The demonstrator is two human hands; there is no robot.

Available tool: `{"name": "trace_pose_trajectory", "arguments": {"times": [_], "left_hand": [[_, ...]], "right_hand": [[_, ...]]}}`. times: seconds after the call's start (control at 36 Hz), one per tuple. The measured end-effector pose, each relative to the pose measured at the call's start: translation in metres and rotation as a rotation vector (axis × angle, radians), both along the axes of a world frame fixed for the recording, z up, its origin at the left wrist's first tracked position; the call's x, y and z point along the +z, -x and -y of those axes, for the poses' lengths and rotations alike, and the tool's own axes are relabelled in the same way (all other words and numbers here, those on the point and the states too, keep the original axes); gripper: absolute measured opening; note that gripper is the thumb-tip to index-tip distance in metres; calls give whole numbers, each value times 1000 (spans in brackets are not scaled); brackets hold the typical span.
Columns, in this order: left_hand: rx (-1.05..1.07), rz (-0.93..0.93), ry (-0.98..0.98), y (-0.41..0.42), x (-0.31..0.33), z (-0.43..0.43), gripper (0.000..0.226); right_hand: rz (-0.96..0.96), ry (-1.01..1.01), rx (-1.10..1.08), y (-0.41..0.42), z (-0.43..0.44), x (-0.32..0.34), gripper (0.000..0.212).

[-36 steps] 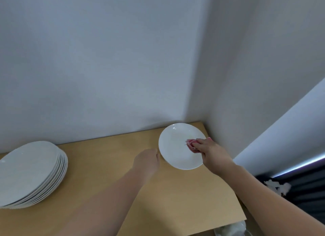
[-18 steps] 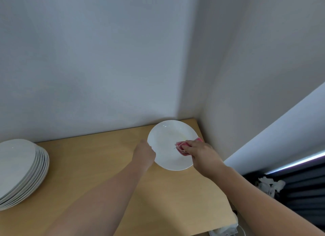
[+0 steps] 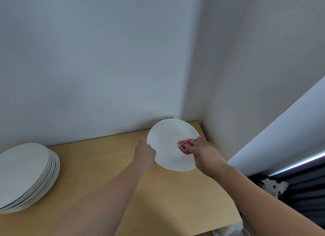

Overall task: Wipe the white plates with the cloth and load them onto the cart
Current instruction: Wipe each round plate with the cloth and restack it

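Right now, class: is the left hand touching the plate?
Touching. The head view shows the left hand gripping the plate at its left rim, with no gap between them.

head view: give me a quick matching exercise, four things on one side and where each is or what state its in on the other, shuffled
Column one
1. cloth
2. single plate
3. stack of plates
4. left hand

Column two
a. at the left end of the table
b. grips the left rim of a plate
c. pink, folded, pinched in the right hand
d. at the far right end of the table, under the cloth

Pairs: 1-c, 2-d, 3-a, 4-b
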State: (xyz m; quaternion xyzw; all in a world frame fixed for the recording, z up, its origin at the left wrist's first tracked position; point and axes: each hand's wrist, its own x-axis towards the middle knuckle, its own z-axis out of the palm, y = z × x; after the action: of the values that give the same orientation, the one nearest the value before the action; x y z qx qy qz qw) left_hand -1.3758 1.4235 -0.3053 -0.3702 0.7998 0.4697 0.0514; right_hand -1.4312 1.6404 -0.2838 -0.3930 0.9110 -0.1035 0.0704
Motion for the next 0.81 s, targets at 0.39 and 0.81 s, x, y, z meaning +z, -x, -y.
{"name": "trace_pose_trajectory", "arguments": {"times": [0.39, 0.81], "left_hand": [[94, -2, 32, -89, 2, 78, 11], [150, 38, 34, -162, -41, 141, 5]], "right_hand": [[-35, 27, 131, -43, 93, 18, 55], [38, -47, 249, -87, 184, -23, 55]]}}
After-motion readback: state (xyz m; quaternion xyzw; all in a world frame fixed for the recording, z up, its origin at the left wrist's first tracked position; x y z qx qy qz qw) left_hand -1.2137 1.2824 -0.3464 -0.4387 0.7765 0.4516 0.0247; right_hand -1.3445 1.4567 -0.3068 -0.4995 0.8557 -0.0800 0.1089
